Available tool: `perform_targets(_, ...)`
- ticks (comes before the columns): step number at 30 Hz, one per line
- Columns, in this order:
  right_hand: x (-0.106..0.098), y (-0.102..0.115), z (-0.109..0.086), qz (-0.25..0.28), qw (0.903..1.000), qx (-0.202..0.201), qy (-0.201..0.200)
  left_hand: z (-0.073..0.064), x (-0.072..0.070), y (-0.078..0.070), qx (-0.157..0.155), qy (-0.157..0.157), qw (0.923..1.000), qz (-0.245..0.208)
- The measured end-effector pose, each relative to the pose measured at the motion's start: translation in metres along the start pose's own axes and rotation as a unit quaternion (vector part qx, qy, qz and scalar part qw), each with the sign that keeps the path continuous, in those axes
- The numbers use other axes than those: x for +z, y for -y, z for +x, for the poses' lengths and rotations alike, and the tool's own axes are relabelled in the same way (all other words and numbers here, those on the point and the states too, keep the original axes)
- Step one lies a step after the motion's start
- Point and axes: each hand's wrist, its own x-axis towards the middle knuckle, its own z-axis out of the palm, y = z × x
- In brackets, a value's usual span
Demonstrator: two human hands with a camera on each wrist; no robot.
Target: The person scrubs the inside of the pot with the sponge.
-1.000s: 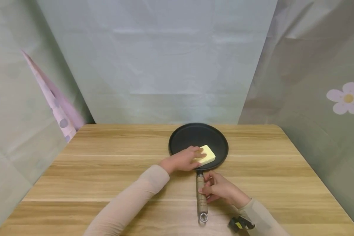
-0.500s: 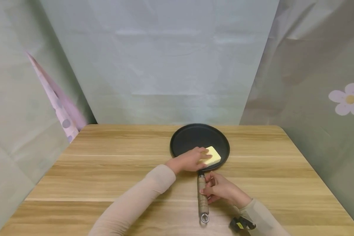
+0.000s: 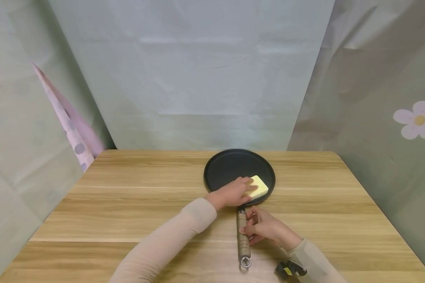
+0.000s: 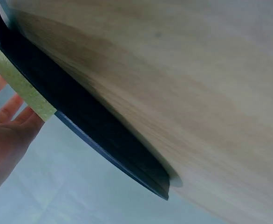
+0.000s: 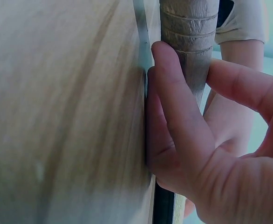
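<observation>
A round black frying pan (image 3: 230, 165) lies flat near the table's far edge, its ringed wooden handle (image 3: 243, 245) pointing toward me. Over the pan's near right part, my left hand (image 3: 233, 192) holds a pale yellow sponge (image 3: 260, 188) from above, thumb and fingers spread across it. The left wrist view shows the sponge (image 4: 24, 88) flat against the pan (image 4: 90, 107), with the fingers behind it. My right hand (image 3: 269, 228) pinches the handle near the pan's neck. In the right wrist view, its thumb and fingers bracket the wooden handle (image 5: 191, 32) on opposite sides.
The wood-grain table (image 3: 127, 204) spreads on both sides of the pan. Pale hanging sheets (image 3: 205, 78) surround it at the back and sides. A black strapped device (image 3: 289, 269) sits at the right wrist.
My left hand has slid to the right across the pan with the sponge. The right hand keeps its hold on the handle, and the pan stays nearly in place.
</observation>
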Motion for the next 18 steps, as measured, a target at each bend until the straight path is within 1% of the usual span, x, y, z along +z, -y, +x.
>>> perform_targets(4,0.000,-0.001,0.001,0.000,1.0000,0.000,0.002,0.003,-0.001,-0.003,-0.005,0.004,0.9999,0.013)
perform_targets(10,0.000,-0.001,0.001,-0.001,1.0000,0.000,0.000,0.011,0.000,-0.002,0.003,0.003,0.9993,0.037)
perform_targets(18,0.000,0.000,0.001,-0.012,0.9999,-0.005,0.007,0.020,0.001,-0.002,0.008,-0.008,0.9981,0.060)
